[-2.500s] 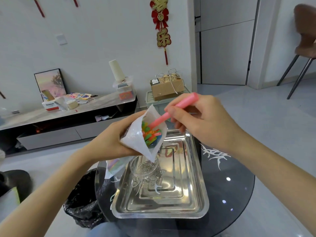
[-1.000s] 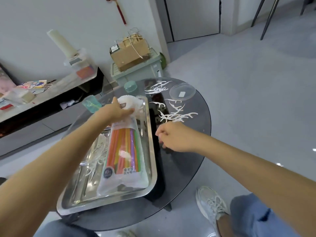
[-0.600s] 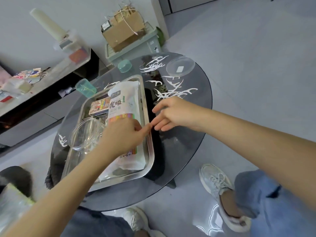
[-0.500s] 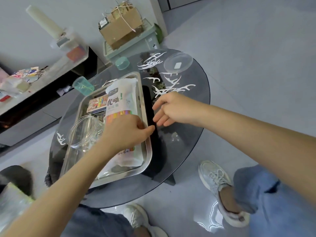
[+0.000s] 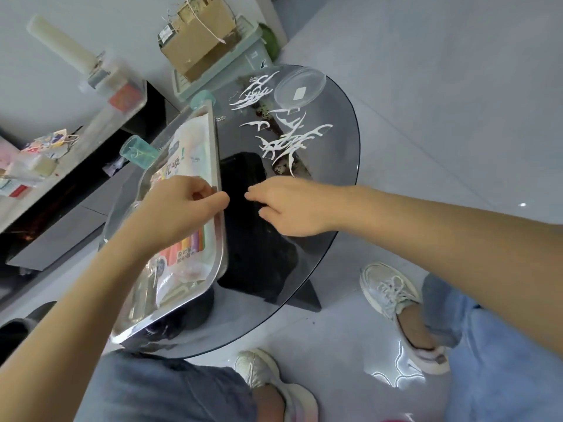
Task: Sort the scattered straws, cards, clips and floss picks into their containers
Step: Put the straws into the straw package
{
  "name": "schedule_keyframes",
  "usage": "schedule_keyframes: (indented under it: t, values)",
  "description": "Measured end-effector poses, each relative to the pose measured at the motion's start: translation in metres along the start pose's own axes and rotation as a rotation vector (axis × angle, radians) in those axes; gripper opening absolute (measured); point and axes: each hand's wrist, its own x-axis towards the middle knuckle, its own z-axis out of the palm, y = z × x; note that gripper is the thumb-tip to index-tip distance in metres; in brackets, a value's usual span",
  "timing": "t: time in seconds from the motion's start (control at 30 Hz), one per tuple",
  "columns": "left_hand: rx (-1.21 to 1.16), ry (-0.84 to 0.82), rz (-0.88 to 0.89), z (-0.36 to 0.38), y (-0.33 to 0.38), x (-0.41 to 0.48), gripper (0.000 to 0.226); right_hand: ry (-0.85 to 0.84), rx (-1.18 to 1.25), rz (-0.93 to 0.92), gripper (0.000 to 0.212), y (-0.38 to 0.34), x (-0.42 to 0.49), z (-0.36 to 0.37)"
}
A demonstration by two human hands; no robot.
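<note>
A white bag of coloured straws point(image 5: 195, 147) lies in the steel tray point(image 5: 218, 138) on the left of the round dark glass table point(image 5: 332, 190). My left hand point(image 5: 179, 211) is at the tray's right rim, fingers curled and thumb across the edge, gripping it. My right hand point(image 5: 289, 205) hovers just right of it over the glass, fingers loosely stretched toward the left hand and holding nothing. Several white floss picks point(image 5: 286, 138) lie scattered on the glass beyond my right hand. My left arm hides most of the tray's contents.
A clear round lid point(image 5: 300, 86) lies at the table's far edge. A teal cup point(image 5: 138, 152) stands left of the tray and a teal lid point(image 5: 202, 97) beyond it. Behind are a low bench point(image 5: 76, 153) and a cardboard box point(image 5: 198, 41). My feet stand on the floor below.
The straw went into the bag and the bag was laid in the tray. My left hand moved to the tray's right rim; my right hand came over the glass beside it.
</note>
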Motion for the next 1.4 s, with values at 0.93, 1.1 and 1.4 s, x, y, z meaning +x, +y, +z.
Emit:
schedule_keyframes:
  t: [0.93, 1.1, 1.4]
  values:
    - [0.282, 0.168, 0.08, 0.053, 0.008, 0.03, 0.048, 0.416, -0.091, 0.351, 0.031, 0.051, -0.015, -0.052]
    - [0.182, 0.228, 0.132, 0.054, 0.002, 0.021, 0.053, 0.114, -0.232, 0.293, 0.051, 0.052, -0.001, -0.045]
    - [-0.005, 0.327, 0.293, 0.028, -0.044, 0.011, 0.034, 0.22, -0.287, 0.173, 0.025, 0.033, 0.016, -0.04]
